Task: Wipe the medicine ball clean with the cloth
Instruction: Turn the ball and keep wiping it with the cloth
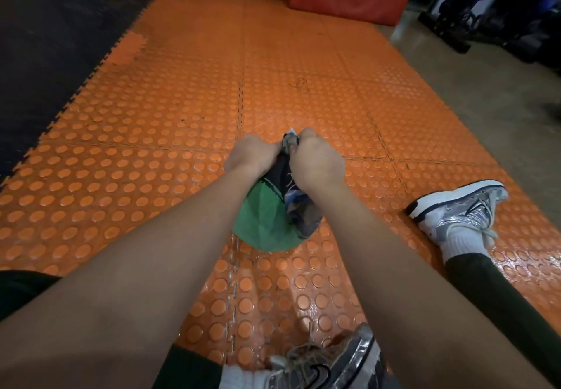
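Both hands (285, 158) grip cloth (299, 203) on ball (264, 221).

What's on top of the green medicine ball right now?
A dark patterned cloth drapes over the medicine ball, bunched at its far side by the left hand and right hand. The ball's surface beneath is hidden.

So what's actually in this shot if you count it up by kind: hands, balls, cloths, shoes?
Hands: 2, left hand and right hand, both gripping the cloth
Medicine ball: 1, green
Cloth: 1, dark patterned, draped over the ball
Sneakers: 2, one and another
Total: 6
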Demonstrator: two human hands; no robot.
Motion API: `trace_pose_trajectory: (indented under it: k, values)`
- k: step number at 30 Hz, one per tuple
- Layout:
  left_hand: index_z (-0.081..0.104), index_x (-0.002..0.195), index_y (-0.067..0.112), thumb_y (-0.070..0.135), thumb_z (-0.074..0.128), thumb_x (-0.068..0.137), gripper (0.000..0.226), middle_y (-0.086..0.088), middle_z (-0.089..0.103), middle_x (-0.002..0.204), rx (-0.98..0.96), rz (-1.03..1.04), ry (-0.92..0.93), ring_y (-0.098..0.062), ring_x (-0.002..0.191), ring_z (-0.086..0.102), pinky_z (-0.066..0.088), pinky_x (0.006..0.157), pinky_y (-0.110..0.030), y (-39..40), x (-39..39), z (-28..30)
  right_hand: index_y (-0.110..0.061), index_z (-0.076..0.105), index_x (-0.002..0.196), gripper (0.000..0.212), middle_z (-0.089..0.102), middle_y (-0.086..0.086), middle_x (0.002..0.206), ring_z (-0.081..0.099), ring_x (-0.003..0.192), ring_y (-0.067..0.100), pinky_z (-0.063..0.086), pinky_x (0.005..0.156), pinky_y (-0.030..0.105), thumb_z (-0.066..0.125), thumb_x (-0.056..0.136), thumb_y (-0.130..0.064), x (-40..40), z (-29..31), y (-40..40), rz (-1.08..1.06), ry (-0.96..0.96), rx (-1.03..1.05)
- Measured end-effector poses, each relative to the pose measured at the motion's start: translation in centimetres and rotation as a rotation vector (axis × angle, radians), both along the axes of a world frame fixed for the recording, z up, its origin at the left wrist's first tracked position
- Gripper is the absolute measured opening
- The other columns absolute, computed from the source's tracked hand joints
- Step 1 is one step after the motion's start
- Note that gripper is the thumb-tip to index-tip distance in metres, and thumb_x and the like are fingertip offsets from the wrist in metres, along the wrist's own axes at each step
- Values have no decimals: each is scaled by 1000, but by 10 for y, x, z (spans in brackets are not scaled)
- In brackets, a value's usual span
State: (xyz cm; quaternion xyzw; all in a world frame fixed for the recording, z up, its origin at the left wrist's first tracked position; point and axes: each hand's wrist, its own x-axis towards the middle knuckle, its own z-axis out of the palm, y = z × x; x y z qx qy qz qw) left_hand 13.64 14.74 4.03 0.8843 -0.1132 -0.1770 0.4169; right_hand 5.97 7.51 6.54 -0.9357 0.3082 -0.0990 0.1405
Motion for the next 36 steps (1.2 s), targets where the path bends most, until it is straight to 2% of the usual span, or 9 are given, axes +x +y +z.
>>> trace_pose_trajectory:
  k: [4,9,12,14,17,27,31,34,36]
  values:
    - [55,61,12,45,61,80,39,-13,58,73,-34,13,81,-28,66,53,37,57,-32,3,8,-1,-11,46,110,26,53,8,110,56,93,32,29,61,32,33,98,-29,-36,-22,28,63,-154,-92]
    - [64,94,4,49,63,78,48,-15,63,98,-7,-4,62,-33,86,61,37,62,-31,0,9,0,-13,48,111,34,53,6,108,57,90,32,27,57,31,28,94,-34,-74,-35,49,103,-226,-50]
    - [67,87,1,46,62,79,46,-21,67,104,25,-27,9,-38,94,63,46,62,-37,-2,4,1,-12,44,114,27,53,8,116,55,99,32,28,65,33,32,99,-30,-43,-20,24,24,-92,-32]
    - [66,94,-7,40,59,82,49,-26,65,108,20,-21,-9,-41,100,61,52,75,-46,-3,1,1,-9,45,115,25,54,12,119,55,104,35,29,69,34,34,98,-24,-17,-6,6,-15,-27,21]
    - [66,84,-2,39,57,84,42,-26,65,106,16,-4,2,-40,97,62,46,60,-41,0,4,3,-7,46,116,27,54,15,121,55,106,36,31,70,35,35,98,-23,6,2,0,-11,14,55]
    - [55,72,7,40,68,79,35,-11,57,82,-91,32,99,-27,71,53,38,61,-31,11,23,-4,-16,50,98,25,59,4,89,61,68,28,37,43,29,36,86,-34,-70,-45,79,90,-313,-53]
    - [49,65,6,37,64,82,39,-6,47,61,-102,39,80,-21,53,41,28,47,-31,22,22,-6,-13,46,113,24,54,7,117,56,102,30,29,65,33,35,98,-27,-27,-15,50,53,-98,4]
    - [36,52,10,24,57,85,42,-6,35,52,-109,42,71,-22,50,30,20,46,-32,28,20,-7,-8,47,114,24,56,13,118,57,102,34,30,67,33,37,97,-21,10,7,34,24,-1,65]
    - [45,54,7,27,57,85,38,-13,45,58,-99,80,74,-25,54,39,24,48,-33,31,22,-8,-7,49,111,23,58,13,114,58,97,34,31,64,32,38,96,-20,22,10,36,32,-10,70]
